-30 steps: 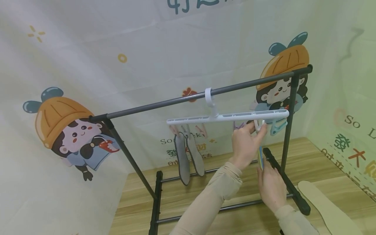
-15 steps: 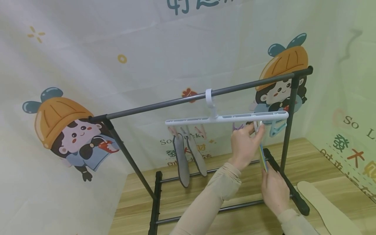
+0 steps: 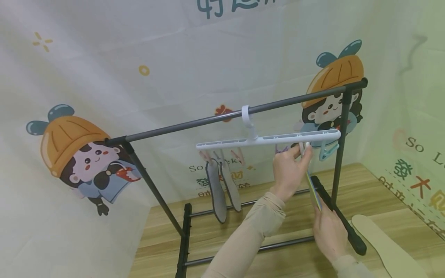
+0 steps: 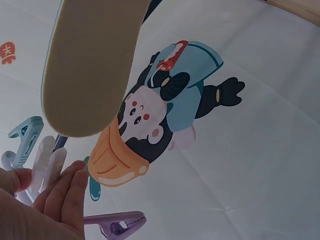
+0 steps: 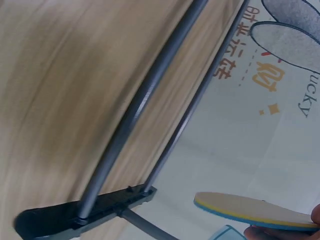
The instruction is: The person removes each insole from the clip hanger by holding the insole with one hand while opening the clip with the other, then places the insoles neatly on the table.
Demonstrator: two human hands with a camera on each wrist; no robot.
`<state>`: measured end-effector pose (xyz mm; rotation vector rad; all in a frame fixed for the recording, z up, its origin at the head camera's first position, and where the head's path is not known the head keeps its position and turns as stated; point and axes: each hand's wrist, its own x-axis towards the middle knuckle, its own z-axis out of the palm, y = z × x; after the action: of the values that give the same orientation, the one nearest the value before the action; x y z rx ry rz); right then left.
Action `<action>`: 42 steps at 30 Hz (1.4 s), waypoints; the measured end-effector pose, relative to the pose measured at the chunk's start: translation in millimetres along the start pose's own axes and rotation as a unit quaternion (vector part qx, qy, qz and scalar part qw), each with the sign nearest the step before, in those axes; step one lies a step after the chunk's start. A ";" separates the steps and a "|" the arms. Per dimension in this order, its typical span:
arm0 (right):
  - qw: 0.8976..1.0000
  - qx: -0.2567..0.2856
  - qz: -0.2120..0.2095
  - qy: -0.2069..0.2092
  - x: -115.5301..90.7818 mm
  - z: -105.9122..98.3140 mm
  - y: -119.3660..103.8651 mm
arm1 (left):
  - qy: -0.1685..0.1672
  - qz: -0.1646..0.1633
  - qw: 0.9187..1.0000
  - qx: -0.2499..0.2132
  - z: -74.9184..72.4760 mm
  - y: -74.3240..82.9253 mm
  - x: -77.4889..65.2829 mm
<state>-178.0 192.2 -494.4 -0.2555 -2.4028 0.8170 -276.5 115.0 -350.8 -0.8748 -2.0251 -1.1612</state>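
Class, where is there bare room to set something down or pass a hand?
Bare wood lies between the rack's lower bars and beyond its left foot. A hand might pass under the hanger, between the grey insoles and left hand. Crowded: beneath the hanger's right half, with that hand, the right hand, clips and held insole.

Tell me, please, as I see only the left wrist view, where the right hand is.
Observer: In the head view, the right hand pinches the insole near its lower end.

Operator: Thank you; is anything else hanging up?

Observer: Yes, two grey insoles hang near the left end of the white hanger.

Operator: And could you say whether any insole is lying loose?

Observer: One pale insole lies on the wooden surface, to the right of the dark rack.
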 end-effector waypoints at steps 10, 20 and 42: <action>1.000 -0.012 0.006 -0.007 -11.4 -0.5 15.3 | -0.013 -0.010 1.000 0.007 -1.0 0.1 -1.6; 0.998 -0.034 0.036 -0.039 -21.2 -6.4 30.7 | -0.026 -0.002 0.999 -0.018 -3.1 2.1 -2.6; 0.997 -0.050 0.052 -0.036 -29.7 -30.5 66.8 | -0.029 -0.048 0.996 -0.063 -7.6 0.1 -16.1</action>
<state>-136.5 250.0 -529.2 -0.3994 -2.5196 0.7659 -265.6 104.5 -360.3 -0.8902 -2.0789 -1.3442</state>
